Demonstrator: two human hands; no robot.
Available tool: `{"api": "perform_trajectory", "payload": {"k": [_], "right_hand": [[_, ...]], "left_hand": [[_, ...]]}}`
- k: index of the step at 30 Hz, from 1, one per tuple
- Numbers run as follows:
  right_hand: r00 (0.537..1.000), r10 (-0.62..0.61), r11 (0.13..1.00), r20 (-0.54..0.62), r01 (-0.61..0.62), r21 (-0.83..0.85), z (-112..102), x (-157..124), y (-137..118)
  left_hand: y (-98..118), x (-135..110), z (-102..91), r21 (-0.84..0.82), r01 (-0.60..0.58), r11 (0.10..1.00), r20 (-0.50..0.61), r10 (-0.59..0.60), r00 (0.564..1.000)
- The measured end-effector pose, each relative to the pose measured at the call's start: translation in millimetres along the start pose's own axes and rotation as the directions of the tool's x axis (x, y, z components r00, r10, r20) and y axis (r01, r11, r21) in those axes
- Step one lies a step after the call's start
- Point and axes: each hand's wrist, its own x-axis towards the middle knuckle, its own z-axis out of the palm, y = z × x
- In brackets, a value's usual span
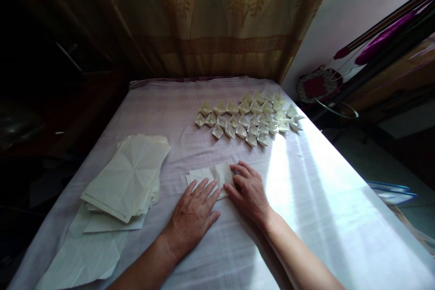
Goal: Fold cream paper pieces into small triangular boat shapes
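A small folded sheet of paper [210, 174] lies flat on the cloth-covered table in front of me. My left hand [193, 206] rests on its near left part, palm down with the fingers stretched out. At the paper's right edge, my right hand [249, 190] has its fingers bent, with thumb and fingertips closed on that edge. Beyond both hands stand several folded paper boats [243, 120], pale and pointed, grouped in rows. To the left sits a stack of creased paper sheets [131, 172], the top one marked by crossing fold lines.
A pale checked cloth [163, 108] covers the table. Under the stack, a larger loose sheet [84, 253] reaches toward the near left edge. A gold curtain [217, 22] hangs behind the table. Strips of sunlight cross the right side, and a blue-edged item [390, 191] lies lower beyond that edge.
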Motion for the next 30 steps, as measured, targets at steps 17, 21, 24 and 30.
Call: {"api": "perform_trajectory", "payload": {"k": [17,21,24,30], "right_hand": [[0.999,-0.045,0.999,-0.027,0.045,0.006,0.6,-2.4,-1.0],[0.997,-0.067,0.998,-0.045,0.067,0.002,0.8,-3.4,-1.2],[0.996,-0.050,0.998,-0.071,0.052,0.025,3.5,-4.8,0.3],[0.983,0.130,0.965,-0.130,-0.096,0.244,2.8,0.5,2.6]], "left_hand": [[-29.9,51.6,-32.6,-0.004,0.394,0.919,0.070,-0.393,0.917],[-25.7,64.9,-37.4,0.014,0.450,0.893,0.223,-0.442,0.869],[-21.2,69.8,-38.2,0.003,0.494,0.870,0.275,-0.475,0.836],[-15.4,69.6,-45.0,-0.138,0.492,0.859,0.281,-0.443,0.852]]}}
